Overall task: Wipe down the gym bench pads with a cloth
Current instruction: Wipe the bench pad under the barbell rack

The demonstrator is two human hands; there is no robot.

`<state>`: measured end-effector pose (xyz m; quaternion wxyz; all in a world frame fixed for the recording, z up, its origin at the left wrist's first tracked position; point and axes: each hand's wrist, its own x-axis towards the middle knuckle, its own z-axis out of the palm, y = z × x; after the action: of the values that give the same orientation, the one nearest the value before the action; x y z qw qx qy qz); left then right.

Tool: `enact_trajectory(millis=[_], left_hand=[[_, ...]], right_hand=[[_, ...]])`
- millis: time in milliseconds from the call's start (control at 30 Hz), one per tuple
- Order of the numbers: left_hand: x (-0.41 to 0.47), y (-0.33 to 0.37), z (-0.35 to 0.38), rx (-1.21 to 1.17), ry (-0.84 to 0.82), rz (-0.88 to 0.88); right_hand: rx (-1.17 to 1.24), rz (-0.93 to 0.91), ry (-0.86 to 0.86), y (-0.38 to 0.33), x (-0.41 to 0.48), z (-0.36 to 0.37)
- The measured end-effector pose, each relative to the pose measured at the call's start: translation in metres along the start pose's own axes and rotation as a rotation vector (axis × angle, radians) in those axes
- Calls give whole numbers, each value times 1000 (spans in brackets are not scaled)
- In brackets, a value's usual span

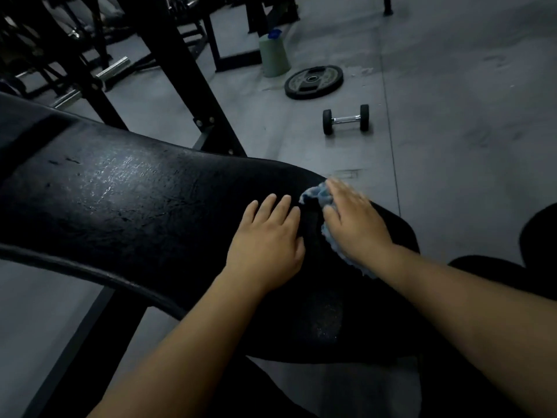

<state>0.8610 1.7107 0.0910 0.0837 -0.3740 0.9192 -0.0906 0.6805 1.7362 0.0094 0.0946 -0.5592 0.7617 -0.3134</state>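
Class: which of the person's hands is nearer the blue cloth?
Right. The right hand lies flat on the cloth; the left hand rests on the bench pad beside it.

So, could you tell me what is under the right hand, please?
A fluffy blue cloth lies under the right hand, pressed flat on the black padded bench. The hand covers the cloth's middle.

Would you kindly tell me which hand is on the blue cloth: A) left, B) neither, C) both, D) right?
D: the right hand presses the blue cloth on the bench pad, while the left hand rests flat on bare pad beside it.
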Motion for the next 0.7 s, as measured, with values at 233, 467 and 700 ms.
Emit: enact_trajectory(millis=[233,467,700], left_hand=[[1,7,7,52,-2,71],[19,22,5,76,-132,60],[45,62,21,-18,-60,136]], right_hand=[[-45,-300,-148,6,-81,-13],[-23,196,30,15,-44,-3],[-89,302,1,17,-64,-12]])
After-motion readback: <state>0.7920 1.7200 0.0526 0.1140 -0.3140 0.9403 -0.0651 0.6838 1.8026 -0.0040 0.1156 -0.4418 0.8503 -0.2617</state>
